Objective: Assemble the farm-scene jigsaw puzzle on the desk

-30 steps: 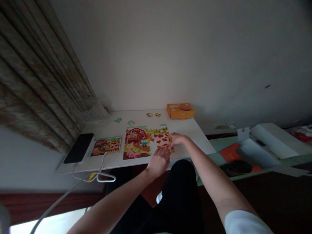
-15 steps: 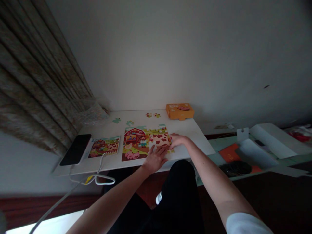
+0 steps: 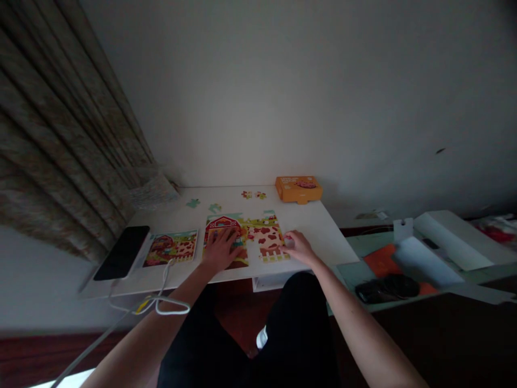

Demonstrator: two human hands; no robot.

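Observation:
A farm jigsaw puzzle (image 3: 264, 237) lies assembled on the white table (image 3: 319, 231), showing a red barn and a brown-spotted cow behind a fence. My left hand (image 3: 221, 249) rests flat on the barn section, fingers spread, holding nothing. My right hand (image 3: 298, 247) presses its bunched fingertips against the puzzle's right edge, beside the cow; I cannot tell whether they pinch a piece. To the left lies a picture card (image 3: 172, 248) of the same farm scene. Loose green pieces (image 3: 193, 203) and small red-yellow pieces (image 3: 252, 194) lie beyond the puzzle.
An orange box (image 3: 299, 189) stands at the table's back edge, and a black phone (image 3: 121, 253) lies at the left. A white cable (image 3: 169, 307) hangs over the front edge. A curtain (image 3: 60, 134) hangs left; a lower surface to the right holds white rolls (image 3: 444, 248).
My left hand has slid left from the cow section onto the barn, uncovering the cow and fence. My right hand stays at the puzzle's right edge. The view has tilted slightly.

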